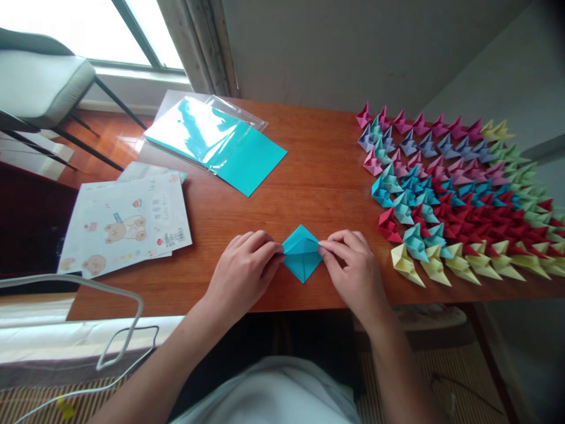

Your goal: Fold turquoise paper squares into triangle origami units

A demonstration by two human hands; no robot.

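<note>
— What does each grip have hold of?

— Both are on the same thing: a folded blue paper (302,254), diamond-shaped, lying flat on the wooden counter (326,176) near its front edge. The left hand (245,272) has its fingers curled, and its grip is pinched tight on the paper's left corner. The right hand (353,265) mirrors it, thumb and forefinger closed on the right corner, with no gap showing between the fingertips and the paper.

— So the paper sits between them?

— Yes, directly between the two grips, touching both, its points facing away from and towards the person. A crease runs across the upper half.

— What lies around the hands?

— To the right of the right grip, starting just beside it, are rows of folded paper pieces (459,200) in pink, purple, blue, red, green and yellow, packed tight and reaching to the counter's far right corner. Beyond the left grip, well apart from it, is a stack of blue sheets (251,159) partly inside a clear plastic sleeve (207,126). Left of the left grip, near the counter's left edge, lie printed sheets with a cartoon bear (128,227). A white cable (128,335) loops below the counter on the left side.
</note>
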